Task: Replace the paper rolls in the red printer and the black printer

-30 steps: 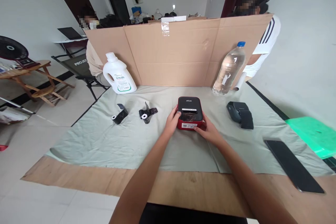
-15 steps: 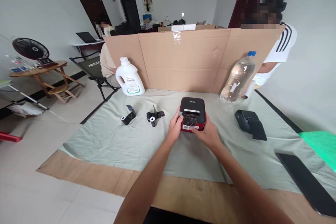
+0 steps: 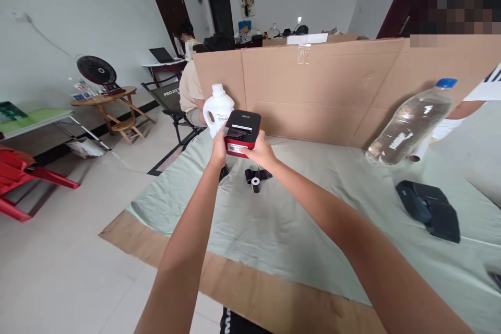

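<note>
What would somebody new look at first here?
Probably the red-and-black box, held between the left hand and right hand, partly hiding the white jug. Next, perhaps the big clear bottle with the blue cap, in front of the cardboard on the picture's right.

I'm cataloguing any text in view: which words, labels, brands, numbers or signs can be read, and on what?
"PROJE", rest unclear: folding chair.
"MA", turned sideways, perhaps cut off: black item at the bottom edge.
Too small or blurred to read: top print and labels on the red-and-black device.
Too blurred: label on the white jug.
Unreadable: white mark on the clear bottle.
</note>
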Action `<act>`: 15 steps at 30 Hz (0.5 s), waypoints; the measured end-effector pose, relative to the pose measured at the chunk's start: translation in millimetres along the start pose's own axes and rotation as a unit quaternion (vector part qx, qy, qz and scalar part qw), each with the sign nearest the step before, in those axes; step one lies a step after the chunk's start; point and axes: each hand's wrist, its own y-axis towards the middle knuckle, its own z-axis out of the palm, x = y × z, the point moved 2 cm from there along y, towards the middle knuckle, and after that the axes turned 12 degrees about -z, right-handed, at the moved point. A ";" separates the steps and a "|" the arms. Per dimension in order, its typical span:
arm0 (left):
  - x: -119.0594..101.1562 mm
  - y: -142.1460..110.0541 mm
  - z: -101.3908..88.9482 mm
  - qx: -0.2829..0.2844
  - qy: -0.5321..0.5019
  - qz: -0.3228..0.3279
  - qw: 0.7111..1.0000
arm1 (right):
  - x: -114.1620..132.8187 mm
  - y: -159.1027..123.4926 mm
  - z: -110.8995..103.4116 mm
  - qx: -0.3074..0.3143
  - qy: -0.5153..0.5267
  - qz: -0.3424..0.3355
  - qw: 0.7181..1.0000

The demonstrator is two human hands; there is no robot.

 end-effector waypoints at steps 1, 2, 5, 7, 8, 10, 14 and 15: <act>5.9 7.1 -5.6 -0.004 -0.008 -0.021 1.000 | -5.2 6.7 11.9 0.012 -0.005 0.013 1.000; 12.4 12.9 -10.2 -0.008 -0.016 -0.044 0.999 | -10.9 11.5 22.6 0.025 -0.010 0.026 0.999; 32.5 26.2 -18.7 -0.017 -0.018 -0.097 0.995 | -29.4 19.1 46.3 0.061 -0.037 0.068 0.995; 44.2 33.9 -21.0 -0.016 -0.012 -0.120 0.993 | -40.5 21.7 55.4 0.080 -0.060 0.086 0.991; 49.4 37.5 -21.6 -0.012 -0.012 -0.128 0.992 | -45.0 22.9 58.4 0.086 -0.071 0.090 0.990; 58.2 43.7 -22.7 -0.006 -0.022 -0.138 0.990 | -51.4 25.4 62.7 0.093 -0.088 0.093 0.987; 69.3 49.9 -29.1 -0.032 -0.036 -0.145 0.988 | -55.9 29.2 70.5 0.114 -0.103 0.089 0.984; 70.5 49.9 -31.3 -0.046 -0.022 -0.149 0.988 | -56.1 29.4 72.5 0.122 -0.103 0.088 0.983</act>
